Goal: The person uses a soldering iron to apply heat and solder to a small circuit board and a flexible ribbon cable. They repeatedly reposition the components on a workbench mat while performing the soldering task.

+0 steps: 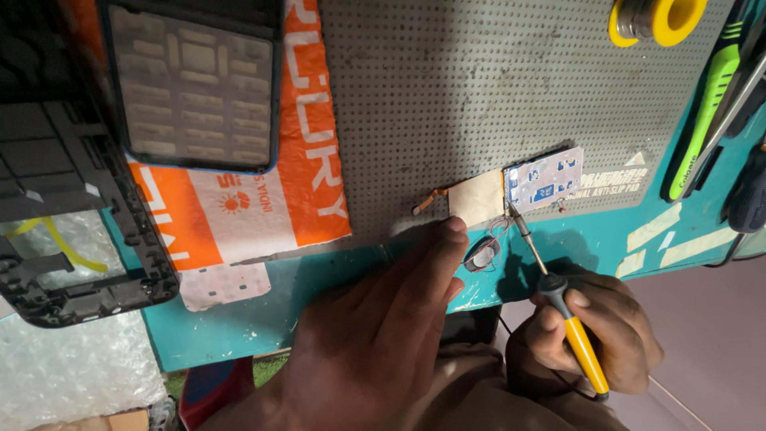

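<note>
On the grey mat, circuit board point(544, 178) just beyond both hands, right hand point(594, 331) gripping soldering iron point(558, 307), left hand point(383, 335) fingers extended.

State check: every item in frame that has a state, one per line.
left hand: flat, fingertips pressing beside the small circuit board
right hand: shut on the soldering iron
soldering iron: tilted, tip at the board's lower left corner
small circuit board: flat on the perforated mat, wires attached
phone frame: stripped, lying flat
solder spool: lying on the mat
</note>
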